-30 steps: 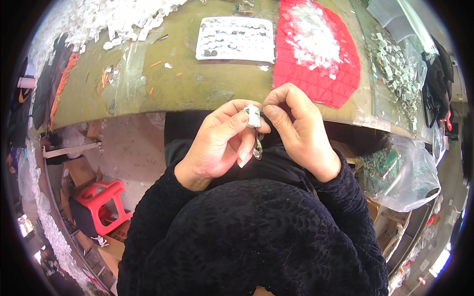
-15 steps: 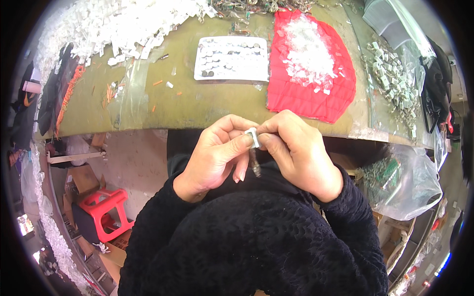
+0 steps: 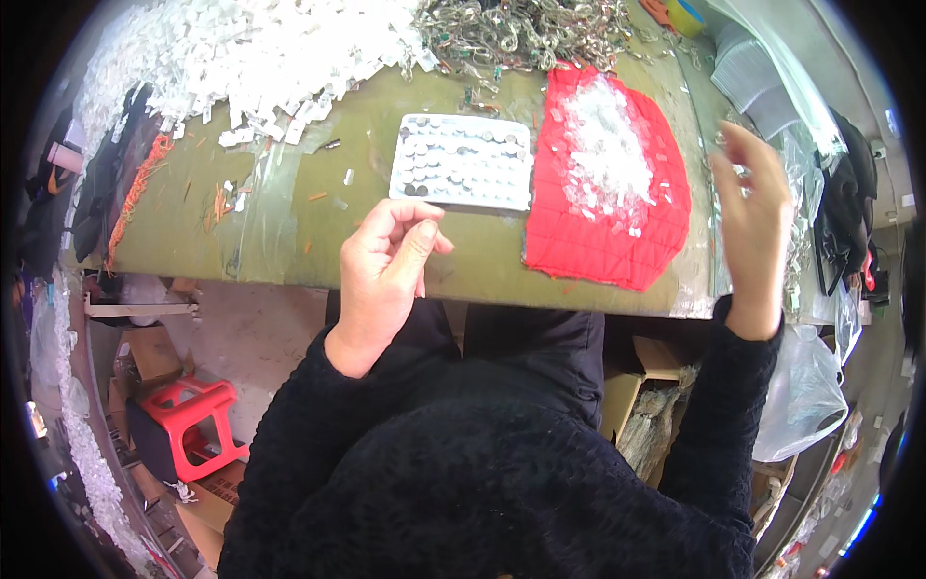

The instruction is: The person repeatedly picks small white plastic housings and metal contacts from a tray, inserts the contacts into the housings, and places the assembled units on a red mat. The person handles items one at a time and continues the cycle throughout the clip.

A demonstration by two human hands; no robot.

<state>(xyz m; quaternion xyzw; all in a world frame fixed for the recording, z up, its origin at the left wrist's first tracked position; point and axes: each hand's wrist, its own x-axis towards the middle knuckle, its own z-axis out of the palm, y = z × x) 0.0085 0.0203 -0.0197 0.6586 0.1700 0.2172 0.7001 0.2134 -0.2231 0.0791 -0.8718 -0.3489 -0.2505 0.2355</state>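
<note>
My left hand (image 3: 383, 280) is at the front edge of the table, just before the near left corner of a white tray (image 3: 463, 198). Its thumb and forefinger are pressed together; anything between them is too small to make out. Rows of small round discs, some dark and some pale, fill the tray. My right hand (image 3: 755, 217) is out to the right, over the pile of small white plastic pieces (image 3: 799, 207) with metal clips, which it partly covers. Slightly blurred, its fingers are apart, and nothing shows in them.
A red quilted cloth (image 3: 598, 261) carries a heap of clear plastic bits (image 3: 608, 145). White plastic pieces (image 3: 241, 68) are heaped at the far left, tangled metal clips (image 3: 531, 34) at the back. A red stool (image 3: 198, 429) stands below left; a clear plastic bag (image 3: 801, 405) hangs below right.
My hands have parted. The right one has swung out over the right-hand pile, and the left has moved up to the tray. The small white piece they held together no longer shows in them.
</note>
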